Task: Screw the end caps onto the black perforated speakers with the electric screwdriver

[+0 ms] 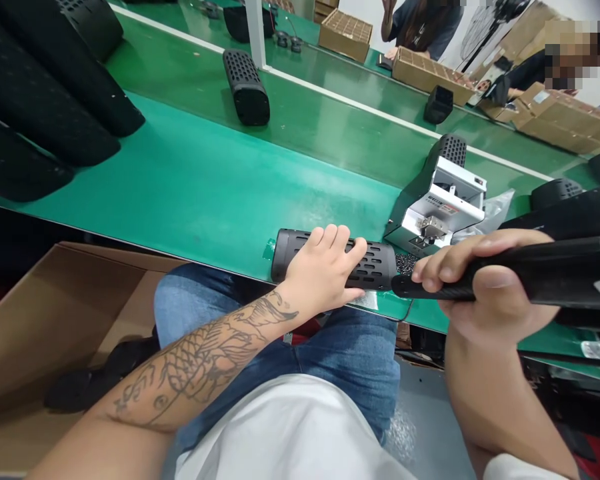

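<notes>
My left hand [325,270] rests with spread fingers on top of a black slotted casing [376,265], which lies at the front edge of the green table [205,193]. To its right, my right hand [490,287] is wrapped round a long black tool [565,267]. The tool's narrow tip reaches the casing's right end, beside a patch of small dark pieces [406,264]. Just behind the tip stands a silver and black machine [447,200].
Another black casing [247,90] lies farther back. Large black parts [45,100] fill the left. An open cardboard box [70,320] sits below the table's left edge. Across the table are people and divided cartons [347,33].
</notes>
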A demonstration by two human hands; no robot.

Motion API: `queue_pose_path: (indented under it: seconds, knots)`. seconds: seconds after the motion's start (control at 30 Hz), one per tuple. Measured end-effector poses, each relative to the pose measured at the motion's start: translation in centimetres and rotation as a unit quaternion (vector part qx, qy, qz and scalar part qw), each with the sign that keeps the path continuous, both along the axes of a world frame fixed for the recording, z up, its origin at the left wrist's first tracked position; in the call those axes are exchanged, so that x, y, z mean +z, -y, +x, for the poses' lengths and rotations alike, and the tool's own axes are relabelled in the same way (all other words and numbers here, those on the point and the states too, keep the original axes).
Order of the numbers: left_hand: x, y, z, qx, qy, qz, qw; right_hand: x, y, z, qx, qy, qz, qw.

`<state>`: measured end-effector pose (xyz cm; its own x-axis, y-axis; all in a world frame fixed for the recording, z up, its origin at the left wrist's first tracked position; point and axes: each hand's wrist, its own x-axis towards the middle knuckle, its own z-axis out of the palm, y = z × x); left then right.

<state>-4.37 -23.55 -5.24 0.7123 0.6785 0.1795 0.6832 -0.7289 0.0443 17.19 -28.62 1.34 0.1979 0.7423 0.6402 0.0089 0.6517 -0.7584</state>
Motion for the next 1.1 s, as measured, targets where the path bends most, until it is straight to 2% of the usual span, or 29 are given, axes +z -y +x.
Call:
queue_pose_path:
  seconds: [0.1,0.27,0.53,0.67,0.77,0.87,0.93,1.03,1.1]
  knots:
    - [0.1,0.0,0.0,0.0,0.002,-0.001,1.0,-0.2,-0.1,-0.5,0.013,-0.007,-0.018,1.0]
    - [0.1,0.1,-0.1,0.002,0.002,0.002,1.0,0.1,-0.5,-0.9,0.076,0.005,-0.047,0.996]
    - [0.2,0.1,0.0,0.001,0.004,0.006,1.0,-0.1,-0.5,-0.2,0.105,0.01,-0.07,0.992]
    - [0.1,0.0,-0.1,-0.002,0.002,0.013,1.0,0.0,-0.2,-0.5,0.095,0.018,-0.086,0.992]
    - [0.2,-0.1,0.0,-0.002,-0.002,0.016,1.0,1.0,-0.1,-0.4,0.072,0.016,-0.093,0.993]
    - [0.2,0.2,0.3,0.004,-0.007,0.02,1.0,2.2,-0.9,0.7,0.015,-0.004,-0.058,0.998]
    - [0.1,0.6,0.7,0.01,-0.009,0.024,1.0,2.6,-2.5,2.1,-0.094,-0.012,0.0,0.996]
    - [0.2,0.9,1.3,0.02,-0.012,0.02,1.0,1.9,-5.7,5.0,-0.264,0.006,0.061,0.963]
    - [0.4,0.9,1.3,0.02,-0.015,0.009,1.0,0.7,-7.6,7.0,-0.307,0.007,0.061,0.95]
